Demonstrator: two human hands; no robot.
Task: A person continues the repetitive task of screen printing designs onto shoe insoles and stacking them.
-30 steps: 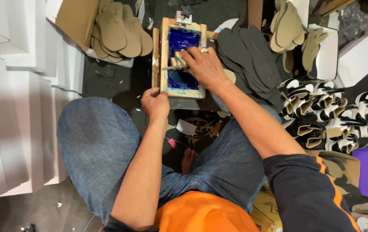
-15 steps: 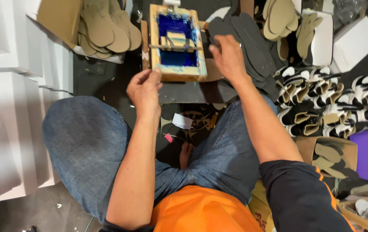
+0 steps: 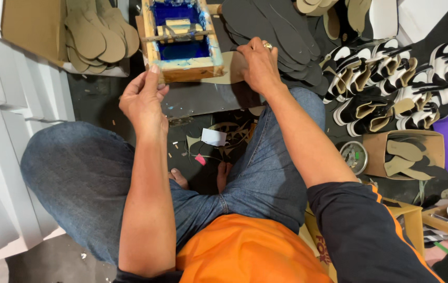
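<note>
**me:** Sitting cross-legged on the floor in my blue jeans, looking straight down. My left hand (image 3: 142, 102) has its fingertips pinched on the near left corner of the small wooden printing frame with blue-stained mesh (image 3: 181, 39). So that hand is closed on the frame's edge, thumb on one side, fingers on the other. The frame sits on a dark flat board (image 3: 203, 99) right in front of my knees, and a wooden bar lies across its middle.

**other guy:** and the right hand?

**me:** My right hand (image 3: 258, 65) is palm down just beside the frame's right side, fingers curled over a tan shoe insole (image 3: 231, 68) that sticks out from under the frame. Can't tell whether it really grips the insole or just presses on it, since my knuckles hide the fingertips.

**other guy:** what's all the stuff around you?

**me:** Left of the frame there's a fanned stack of beige cardboard-coloured insoles (image 3: 95, 39) resting on a brown box. Right of it, a spread of dark grey insoles (image 3: 276, 26), touching my right hand's far side. Further right, rows of black-and-white sandals (image 3: 391, 84) are lined up close together, and near my right knee an open cardboard box with a few tan soles inside (image 3: 404, 154), with a small round tin (image 3: 353, 155) just beside it. White boxes (image 3: 9, 120) are stacked along my left. Paper scraps lie between my feet.
</note>
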